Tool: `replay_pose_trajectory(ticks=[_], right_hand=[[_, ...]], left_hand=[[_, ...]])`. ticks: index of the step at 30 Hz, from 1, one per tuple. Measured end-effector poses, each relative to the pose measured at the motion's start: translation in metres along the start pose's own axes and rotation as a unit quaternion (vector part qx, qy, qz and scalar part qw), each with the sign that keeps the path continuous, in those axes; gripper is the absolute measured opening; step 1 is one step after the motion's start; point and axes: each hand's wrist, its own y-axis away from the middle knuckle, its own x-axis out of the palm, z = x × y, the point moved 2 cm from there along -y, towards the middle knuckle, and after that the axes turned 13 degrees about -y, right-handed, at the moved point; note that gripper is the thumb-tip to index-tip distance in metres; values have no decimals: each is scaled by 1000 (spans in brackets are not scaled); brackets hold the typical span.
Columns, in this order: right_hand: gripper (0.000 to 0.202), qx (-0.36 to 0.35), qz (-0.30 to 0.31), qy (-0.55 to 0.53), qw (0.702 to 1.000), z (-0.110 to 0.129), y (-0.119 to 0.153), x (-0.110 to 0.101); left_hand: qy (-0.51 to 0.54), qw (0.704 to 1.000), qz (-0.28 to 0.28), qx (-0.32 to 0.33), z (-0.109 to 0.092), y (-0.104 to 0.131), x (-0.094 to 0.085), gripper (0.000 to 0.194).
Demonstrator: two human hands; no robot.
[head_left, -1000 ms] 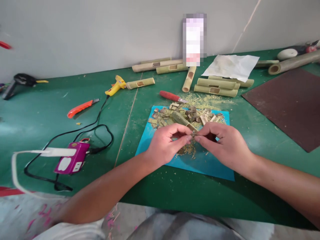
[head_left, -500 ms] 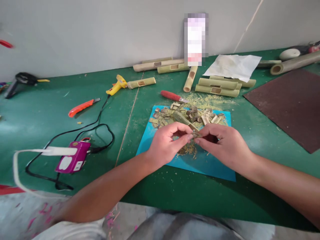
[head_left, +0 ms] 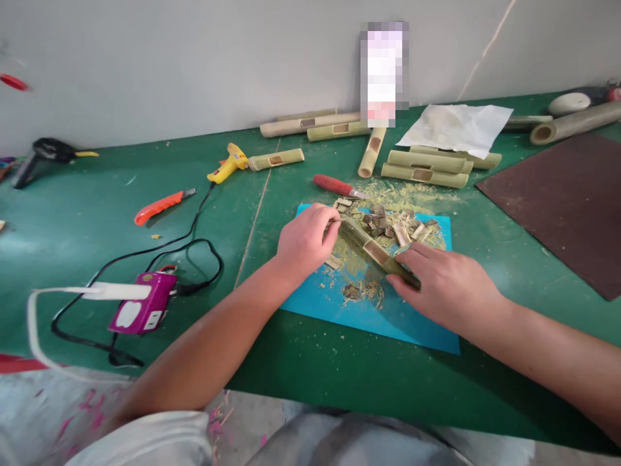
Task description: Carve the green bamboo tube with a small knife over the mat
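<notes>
Green tabletop (head_left: 272,362) spreads under our hands, w/ a blue sheet (head_left: 412,327) on it. Btwn them lies the bamboo tube (head_left: 359,237), its long axis slanting from the far end by our L hand (head_left: 305,239) to the near end, grasped in our R hand (head_left: 446,281) (clearly the closer one to our body). L fingers curl in; can't tell if they grip anything.

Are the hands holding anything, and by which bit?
The right hand holds the bamboo tube near its closer end. The left hand is at the far end, but I can't tell if it grips the tube.
</notes>
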Motion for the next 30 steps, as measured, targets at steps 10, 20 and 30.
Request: replay_pose_trajectory(ticks=[10,20,30], right_hand=[[27,-10,-10,0,1000,1,0,2],[28,-37,-43,-8,998,0,2,4],[28,-25,-25,-5,999,1,1,3]], left_hand=[[-28,997,-3,71,0,4,6,10],[-13,997,30,70,0,2,8,14],[30,997,47,53,1,2,8,14]])
